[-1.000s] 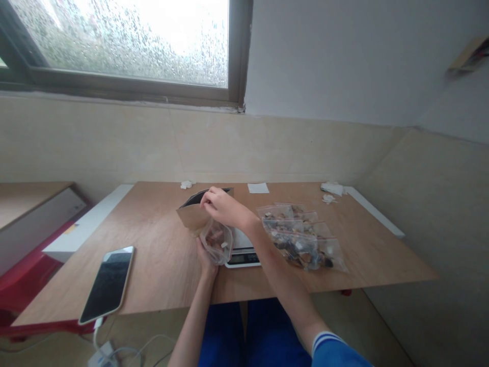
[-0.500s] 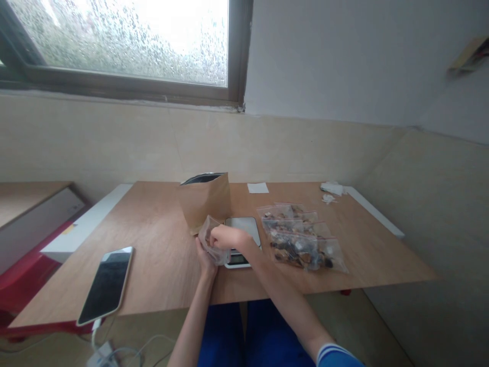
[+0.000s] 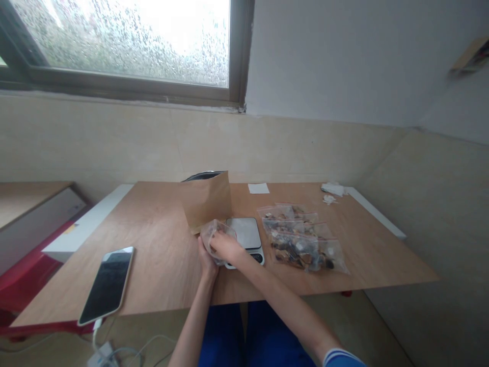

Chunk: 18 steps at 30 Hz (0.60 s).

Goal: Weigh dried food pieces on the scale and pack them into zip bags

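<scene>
One wooden counter [image 3: 164, 265] bears the work. Step in hand, my judgement: handling the contents of one clear bag [image 3: 207, 235]. It sits in front of the paper bag, by the scale's left side; contact there, cannot tell. The left hand [image 3: 207, 261] has its fingers curled around the clear bag, holding it. The right hand [image 3: 226, 247] reaches into the bag's mouth; its fingers are hidden, so from where I stand I cannot tell whether they grip anything. Next move, I judge, calls for a firm left hold, since the limp mouth could drag along with the right hand.

Counts, largest down: paper bag [image 3: 208, 201], 1, upright, open-topped; filled zip bags [image 3: 301, 247], at least 4, overlapping, exact number unclear; dark-screened device [image 3: 107, 280], 1, cable attached; scale [image 3: 244, 232], 1, partly covered; white sheet [image 3: 259, 188], 1.
</scene>
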Tool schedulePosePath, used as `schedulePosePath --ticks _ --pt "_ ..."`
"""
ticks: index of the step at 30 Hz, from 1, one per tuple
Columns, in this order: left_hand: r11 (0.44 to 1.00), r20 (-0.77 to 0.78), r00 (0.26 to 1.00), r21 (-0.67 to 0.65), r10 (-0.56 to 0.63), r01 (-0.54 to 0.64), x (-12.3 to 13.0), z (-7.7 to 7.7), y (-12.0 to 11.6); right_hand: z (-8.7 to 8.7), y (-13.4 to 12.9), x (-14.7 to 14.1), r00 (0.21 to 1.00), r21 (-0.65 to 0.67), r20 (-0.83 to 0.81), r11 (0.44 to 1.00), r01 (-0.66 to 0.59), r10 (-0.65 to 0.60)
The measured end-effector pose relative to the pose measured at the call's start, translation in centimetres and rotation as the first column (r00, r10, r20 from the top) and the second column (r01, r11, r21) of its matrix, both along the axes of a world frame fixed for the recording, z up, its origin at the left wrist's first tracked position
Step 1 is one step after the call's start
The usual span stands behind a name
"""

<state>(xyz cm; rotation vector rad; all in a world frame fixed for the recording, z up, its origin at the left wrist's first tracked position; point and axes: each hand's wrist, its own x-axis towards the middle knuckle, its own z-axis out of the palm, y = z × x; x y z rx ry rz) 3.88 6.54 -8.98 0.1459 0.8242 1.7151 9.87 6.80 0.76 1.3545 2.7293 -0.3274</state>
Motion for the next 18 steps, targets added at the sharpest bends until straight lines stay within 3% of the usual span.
schedulePosePath --ticks 7,13,18 --pt "0.999 -0.015 0.999 0.000 -0.035 0.035 -0.26 -0.10 0.01 -0.51 0.25 0.31 0.987 0.011 0.028 0.988 -0.156 0.156" --pt "1.000 -0.028 0.999 0.005 -0.028 0.028 -0.31 -0.41 0.11 -1.00 0.02 0.15 0.976 0.011 0.096 0.980 -0.197 0.195" --pt "1.000 -0.016 1.000 -0.010 -0.018 0.018 -0.28 -0.53 0.26 -0.81 0.57 0.51 0.980 -0.021 0.038 0.981 -0.192 0.193"
